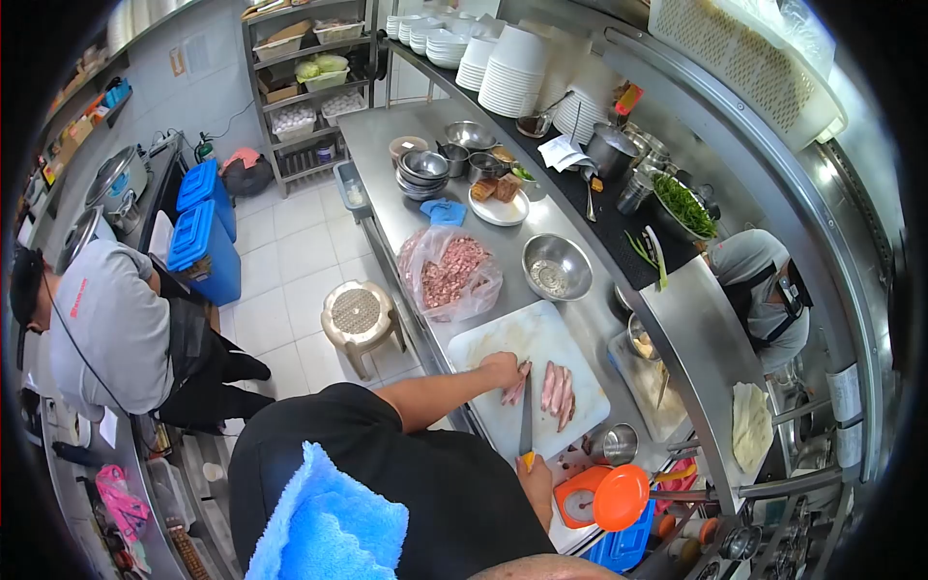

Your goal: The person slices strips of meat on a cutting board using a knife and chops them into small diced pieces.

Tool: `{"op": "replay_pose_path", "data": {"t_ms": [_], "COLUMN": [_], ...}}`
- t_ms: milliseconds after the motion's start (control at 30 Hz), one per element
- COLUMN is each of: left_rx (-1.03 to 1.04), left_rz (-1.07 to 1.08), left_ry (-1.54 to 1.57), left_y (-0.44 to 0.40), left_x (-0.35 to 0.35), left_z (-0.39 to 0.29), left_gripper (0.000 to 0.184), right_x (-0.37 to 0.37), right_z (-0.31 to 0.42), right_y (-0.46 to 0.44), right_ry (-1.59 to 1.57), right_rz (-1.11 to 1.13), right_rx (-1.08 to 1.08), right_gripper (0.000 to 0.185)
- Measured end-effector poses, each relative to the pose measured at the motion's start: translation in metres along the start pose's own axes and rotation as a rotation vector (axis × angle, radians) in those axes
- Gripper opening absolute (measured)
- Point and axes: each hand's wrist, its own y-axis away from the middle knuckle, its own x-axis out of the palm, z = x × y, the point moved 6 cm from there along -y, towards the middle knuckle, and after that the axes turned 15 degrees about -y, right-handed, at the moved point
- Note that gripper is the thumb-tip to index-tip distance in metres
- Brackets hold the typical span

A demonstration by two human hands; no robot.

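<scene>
The knife (527,420) extends from the right hand (535,476), its long axis running across the white cutting board (483,338), tip pointing away beside the left hand (500,369). The right hand is closed round its yellow handle; the left's curled fingers hold a piece of meat (513,392) against the board. Past the blade lie meat strips (558,391).
</scene>
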Motion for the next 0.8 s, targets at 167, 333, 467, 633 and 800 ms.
{"op": "replay_pose_path", "data": {"t_ms": [167, 333, 467, 633, 800], "left_rx": [0.002, -0.059, -0.066, 0.012, 0.427], "left_rz": [0.177, 0.214, 0.159, 0.182, 0.114], "left_ry": [0.13, 0.378, 0.441, 0.349, -0.522], "left_y": [0.007, -0.02, -0.023, -0.006, -0.097], "left_x": [-0.002, 0.034, 0.04, 0.031, 0.145], "left_z": [-0.004, 0.005, 0.006, 0.002, 0.033], "left_gripper": [0.058, 0.06, 0.056, 0.043, 0.027], "right_x": [0.022, 0.021, 0.018, 0.024, 0.037], "right_z": [0.004, 0.011, 0.015, 0.002, -0.012], "right_y": [-0.011, -0.009, -0.008, -0.016, -0.012], "right_ry": [0.011, 0.009, 0.035, 0.081, 0.038], "right_rz": [-0.047, -0.058, -0.057, -0.046, -0.029], "right_rx": [0.054, 0.062, 0.065, 0.029, 0.146], "right_gripper": [0.044, 0.044, 0.044, 0.044, 0.047]}}
